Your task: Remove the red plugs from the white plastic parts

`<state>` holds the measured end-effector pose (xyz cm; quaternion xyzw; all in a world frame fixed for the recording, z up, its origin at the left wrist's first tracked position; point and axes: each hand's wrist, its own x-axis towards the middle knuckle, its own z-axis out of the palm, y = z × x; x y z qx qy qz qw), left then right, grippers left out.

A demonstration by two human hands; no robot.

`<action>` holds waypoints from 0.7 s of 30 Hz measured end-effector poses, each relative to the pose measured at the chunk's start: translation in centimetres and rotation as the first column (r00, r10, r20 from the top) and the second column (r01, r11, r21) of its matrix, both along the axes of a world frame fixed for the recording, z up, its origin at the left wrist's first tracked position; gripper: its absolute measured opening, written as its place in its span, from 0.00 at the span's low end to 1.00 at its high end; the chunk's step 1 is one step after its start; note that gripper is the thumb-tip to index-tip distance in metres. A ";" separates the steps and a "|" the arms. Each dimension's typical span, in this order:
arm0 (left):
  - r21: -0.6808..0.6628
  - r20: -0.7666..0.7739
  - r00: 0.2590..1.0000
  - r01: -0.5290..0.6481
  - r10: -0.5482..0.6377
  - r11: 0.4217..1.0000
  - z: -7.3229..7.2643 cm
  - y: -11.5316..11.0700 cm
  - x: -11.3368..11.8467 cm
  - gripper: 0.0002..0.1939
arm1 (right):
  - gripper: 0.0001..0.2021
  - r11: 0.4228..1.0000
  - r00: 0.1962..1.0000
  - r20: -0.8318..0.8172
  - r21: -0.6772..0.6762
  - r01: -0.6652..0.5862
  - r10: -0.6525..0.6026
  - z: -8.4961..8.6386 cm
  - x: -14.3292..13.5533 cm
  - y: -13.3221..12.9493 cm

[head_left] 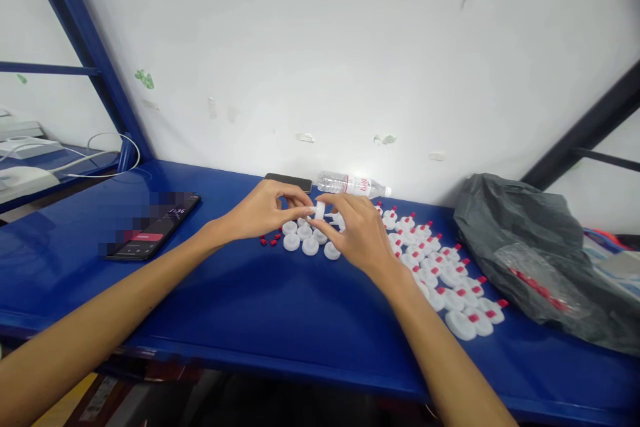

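Observation:
My right hand point(357, 230) pinches a white nozzle cap point(321, 209) by its round base, holding it sideways above the table. The fingertips of my left hand point(267, 209) are closed at the narrow nozzle end of the same cap; whether a small piece is between them is hidden. Below the hands lie several white nozzle caps point(310, 245) without visible red tips. A few tiny red tip covers point(273, 242) lie loose to their left. Right of my right hand spread rows of white nozzle caps with red tips point(461, 325).
A phone point(150, 230) lies at left on the blue table point(280, 320). By the wall are a dark flat device point(290, 182) and a clear water bottle point(353, 185) on its side. A grey plastic bag point(525, 247) with a clear bag of red pieces point(543, 290) sits right.

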<state>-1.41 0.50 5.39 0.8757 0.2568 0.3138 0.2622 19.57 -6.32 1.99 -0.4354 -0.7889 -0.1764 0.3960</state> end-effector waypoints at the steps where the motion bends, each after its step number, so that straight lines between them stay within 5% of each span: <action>1: 0.004 0.020 0.999 -0.025 0.025 1.000 0.0 0.2 -0.1 0.14 | 0.17 1.000 1.000 -0.010 -0.006 0.003 -0.003 0.0 0.0 0.0; 5: 0.218 0.042 0.966 -0.256 0.253 0.942 0.2 1.9 -1.3 0.15 | 0.22 0.997 0.996 -0.071 -0.046 0.054 -0.057 0.1 0.6 0.1; 8: 0.540 -0.098 0.857 -0.380 0.505 0.751 0.4 3.8 -2.9 0.14 | 0.17 0.994 0.991 -0.090 -0.057 0.098 -0.103 0.1 0.9 0.2; 10: 0.643 -0.281 0.733 -0.336 0.620 0.688 0.5 4.7 -3.9 0.15 | 0.15 0.990 0.987 -0.093 -0.055 0.128 -0.132 0.2 1.1 0.2; 15: 0.596 -0.607 0.494 -0.235 0.623 0.768 0.6 5.5 -4.9 0.19 | 0.13 0.946 0.940 -0.115 -0.078 0.314 -0.321 0.8 2.6 0.3; 21: 0.515 -0.693 0.469 -0.210 0.548 0.831 0.4 5.6 -5.0 0.16 | 0.13 0.759 0.798 0.065 -0.269 0.592 -0.599 1.2 5.8 0.4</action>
